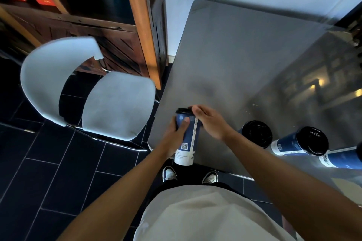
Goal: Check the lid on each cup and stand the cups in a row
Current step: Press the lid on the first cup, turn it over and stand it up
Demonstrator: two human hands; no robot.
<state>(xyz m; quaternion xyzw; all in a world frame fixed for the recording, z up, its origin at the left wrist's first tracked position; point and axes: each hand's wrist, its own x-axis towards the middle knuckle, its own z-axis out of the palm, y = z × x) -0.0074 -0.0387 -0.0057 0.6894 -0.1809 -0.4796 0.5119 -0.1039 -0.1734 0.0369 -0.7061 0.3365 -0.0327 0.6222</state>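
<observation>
A tall blue and white paper cup [187, 139] with a black lid [183, 111] is held in the air over the near left corner of the grey table [225, 60]. My left hand [175, 135] wraps around its body. My right hand [210, 120] rests its fingertips on the lid's rim from the right. Three more blue cups with black lids stand on the table at the right: one [257, 133] partly behind my right forearm, a second [301, 143], and a third [342, 157] cut off by the frame edge.
A pale grey chair [109, 103] stands left of the table on the dark tiled floor. Behind it is a dark wooden shelf unit [109, 25] with an orange-brown post. A white wall lies beyond the table's far edge. My shoes show below the table's near edge.
</observation>
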